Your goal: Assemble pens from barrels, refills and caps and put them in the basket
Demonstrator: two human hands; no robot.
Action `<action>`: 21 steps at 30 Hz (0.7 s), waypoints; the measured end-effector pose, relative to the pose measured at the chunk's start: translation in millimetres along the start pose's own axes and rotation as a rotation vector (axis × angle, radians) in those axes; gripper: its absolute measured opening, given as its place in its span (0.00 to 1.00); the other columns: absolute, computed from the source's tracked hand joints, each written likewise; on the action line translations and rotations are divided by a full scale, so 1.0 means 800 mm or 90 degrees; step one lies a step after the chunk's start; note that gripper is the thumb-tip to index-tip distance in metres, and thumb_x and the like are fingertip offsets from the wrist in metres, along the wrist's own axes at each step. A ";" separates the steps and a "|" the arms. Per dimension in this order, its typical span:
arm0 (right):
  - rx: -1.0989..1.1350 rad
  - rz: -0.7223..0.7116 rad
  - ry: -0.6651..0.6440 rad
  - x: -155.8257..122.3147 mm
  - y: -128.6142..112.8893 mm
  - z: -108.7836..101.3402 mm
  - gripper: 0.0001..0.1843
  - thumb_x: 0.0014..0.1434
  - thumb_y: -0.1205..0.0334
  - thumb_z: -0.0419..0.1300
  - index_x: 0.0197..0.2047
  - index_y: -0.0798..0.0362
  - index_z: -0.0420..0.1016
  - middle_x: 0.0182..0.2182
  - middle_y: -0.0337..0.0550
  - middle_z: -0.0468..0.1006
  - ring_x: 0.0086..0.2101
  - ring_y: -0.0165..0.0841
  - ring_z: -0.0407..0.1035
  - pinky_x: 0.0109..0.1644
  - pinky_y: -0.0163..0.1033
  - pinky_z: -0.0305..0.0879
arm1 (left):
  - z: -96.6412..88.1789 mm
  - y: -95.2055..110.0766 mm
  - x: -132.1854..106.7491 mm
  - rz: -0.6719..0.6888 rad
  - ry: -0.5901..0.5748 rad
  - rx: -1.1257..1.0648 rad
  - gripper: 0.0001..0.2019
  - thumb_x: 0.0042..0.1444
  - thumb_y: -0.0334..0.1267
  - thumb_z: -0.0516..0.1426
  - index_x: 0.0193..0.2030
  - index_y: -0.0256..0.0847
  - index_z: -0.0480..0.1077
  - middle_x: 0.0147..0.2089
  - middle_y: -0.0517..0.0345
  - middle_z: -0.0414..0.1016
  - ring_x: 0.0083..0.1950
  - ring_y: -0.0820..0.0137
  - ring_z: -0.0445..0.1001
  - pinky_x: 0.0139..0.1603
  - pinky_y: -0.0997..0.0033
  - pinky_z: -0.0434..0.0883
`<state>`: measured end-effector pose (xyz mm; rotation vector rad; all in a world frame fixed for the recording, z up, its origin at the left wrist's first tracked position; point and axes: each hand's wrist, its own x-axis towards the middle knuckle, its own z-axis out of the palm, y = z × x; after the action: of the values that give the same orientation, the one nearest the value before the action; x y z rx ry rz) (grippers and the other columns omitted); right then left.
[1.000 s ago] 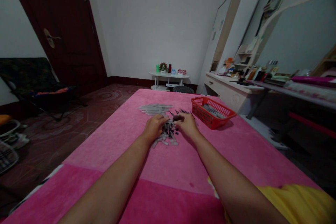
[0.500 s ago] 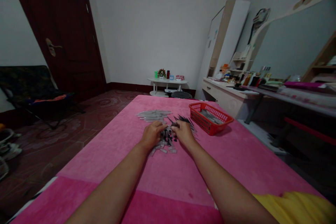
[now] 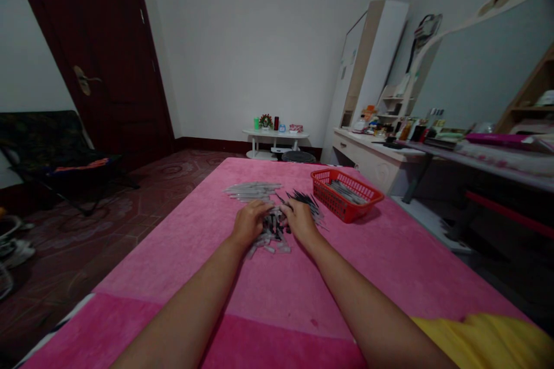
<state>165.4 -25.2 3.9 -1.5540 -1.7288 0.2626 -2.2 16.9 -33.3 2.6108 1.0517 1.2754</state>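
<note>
A heap of small grey and black pen parts (image 3: 274, 235) lies in the middle of the pink cloth (image 3: 268, 282). My left hand (image 3: 250, 221) rests on the heap's left side, fingers curled. My right hand (image 3: 300, 218) sits on its right side, fingers also curled, close to the left hand. What either hand pinches is too small and dark to make out. A row of grey tubes (image 3: 252, 189) lies just beyond the left hand. Black pointed pieces (image 3: 308, 200) fan out beyond the right hand.
A red plastic basket (image 3: 346, 192) holding several grey pieces stands at the right. A dressing table (image 3: 381, 155) with bottles lines the right wall. A small white table (image 3: 276, 138) stands at the far wall. A dark chair (image 3: 52, 150) and door are at left. Yellow fabric (image 3: 480, 340) lies at the near right.
Both hands have stayed on the heap, drawing slightly closer together. The camera tilted a little, shifting the scene.
</note>
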 end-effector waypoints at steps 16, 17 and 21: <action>-0.049 -0.002 -0.025 -0.005 0.001 -0.006 0.20 0.63 0.56 0.49 0.25 0.54 0.73 0.21 0.41 0.74 0.25 0.32 0.68 0.29 0.32 0.55 | 0.000 0.001 0.000 0.017 -0.002 -0.004 0.18 0.55 0.24 0.52 0.49 0.42 0.75 0.40 0.51 0.76 0.43 0.65 0.72 0.44 0.66 0.70; -0.054 0.008 -0.033 -0.005 0.001 -0.007 0.22 0.64 0.55 0.48 0.24 0.54 0.73 0.20 0.42 0.74 0.25 0.32 0.68 0.29 0.33 0.55 | 0.001 0.001 0.000 0.019 -0.004 -0.003 0.19 0.55 0.24 0.53 0.49 0.42 0.75 0.40 0.51 0.76 0.43 0.65 0.72 0.44 0.66 0.70; -0.035 -0.010 0.000 -0.004 0.001 -0.007 0.13 0.60 0.55 0.56 0.32 0.53 0.76 0.27 0.42 0.78 0.28 0.31 0.70 0.31 0.32 0.55 | 0.002 -0.002 -0.001 0.013 0.011 -0.009 0.19 0.55 0.24 0.52 0.50 0.43 0.74 0.42 0.51 0.76 0.46 0.65 0.72 0.46 0.65 0.70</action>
<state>169.4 -29.6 6.1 -1.5788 -1.7603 0.2094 -2.4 18.1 -35.1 2.6107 1.0170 1.3082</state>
